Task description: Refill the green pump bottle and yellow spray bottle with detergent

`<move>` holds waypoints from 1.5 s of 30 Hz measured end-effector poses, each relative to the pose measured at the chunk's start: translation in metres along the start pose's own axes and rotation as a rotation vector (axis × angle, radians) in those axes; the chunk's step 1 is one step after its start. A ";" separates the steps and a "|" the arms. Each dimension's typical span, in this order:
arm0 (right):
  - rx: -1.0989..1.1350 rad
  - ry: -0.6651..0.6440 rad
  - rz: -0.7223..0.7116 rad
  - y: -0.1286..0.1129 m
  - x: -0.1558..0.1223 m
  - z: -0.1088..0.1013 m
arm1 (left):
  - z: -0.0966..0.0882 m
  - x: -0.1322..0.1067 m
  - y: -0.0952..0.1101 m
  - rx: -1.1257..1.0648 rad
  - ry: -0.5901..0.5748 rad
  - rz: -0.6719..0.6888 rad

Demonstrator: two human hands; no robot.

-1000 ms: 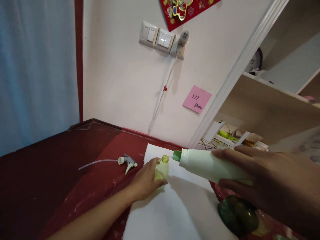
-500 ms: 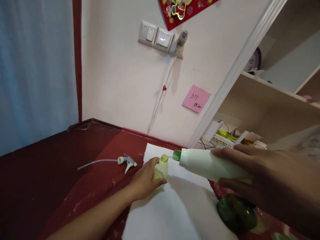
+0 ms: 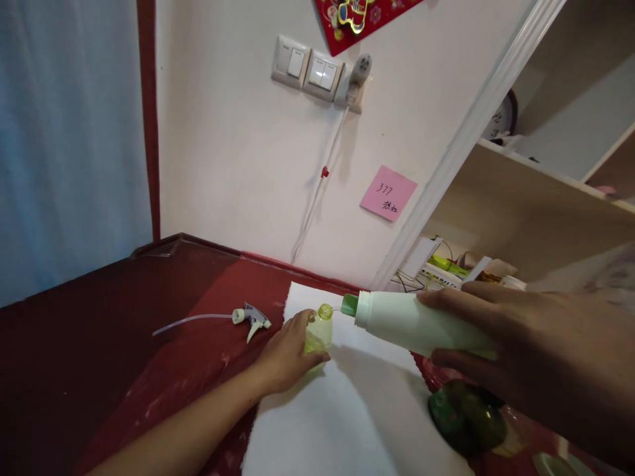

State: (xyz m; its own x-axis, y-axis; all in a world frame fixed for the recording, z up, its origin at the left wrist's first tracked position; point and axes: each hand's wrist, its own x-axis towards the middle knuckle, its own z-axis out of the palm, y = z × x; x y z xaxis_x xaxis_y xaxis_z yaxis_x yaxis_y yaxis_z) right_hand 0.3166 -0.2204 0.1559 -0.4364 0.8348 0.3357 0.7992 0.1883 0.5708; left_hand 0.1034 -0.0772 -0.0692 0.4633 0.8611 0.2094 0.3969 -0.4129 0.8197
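My left hand is closed around a small translucent yellow bottle, which stands upright with its mouth uncovered on a white sheet. In my right hand is a pale green bottle, tipped nearly level. Its green spout points at the yellow bottle's neck, and a thin clear stream runs between the two. Left of my left hand, a grey and cream spray trigger with a long clear tube lies on the red tabletop.
A dark green rounded container sits below my right hand, at the sheet's right edge. Behind the table rises a white wall with switches, a plugged-in cord and a pink note. Shelves stand at right, a blue curtain at left.
Both hands keep their grips and the stream still runs between the bottles. The whole view has shifted very slightly; otherwise little differs.
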 end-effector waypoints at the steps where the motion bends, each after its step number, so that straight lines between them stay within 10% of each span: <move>1: -0.002 -0.001 -0.002 0.000 0.000 0.000 | 0.000 0.000 0.000 0.000 -0.001 0.000; 45: -0.028 0.017 -0.037 -0.003 0.005 -0.004 | -0.001 -0.001 0.003 0.007 0.009 -0.006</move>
State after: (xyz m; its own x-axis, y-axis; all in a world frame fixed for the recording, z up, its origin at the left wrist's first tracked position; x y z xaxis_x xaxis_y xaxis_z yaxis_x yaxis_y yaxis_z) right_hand 0.3101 -0.2185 0.1585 -0.4732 0.8182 0.3266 0.7705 0.2046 0.6037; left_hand 0.1041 -0.0789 -0.0662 0.4541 0.8659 0.2096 0.4052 -0.4102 0.8170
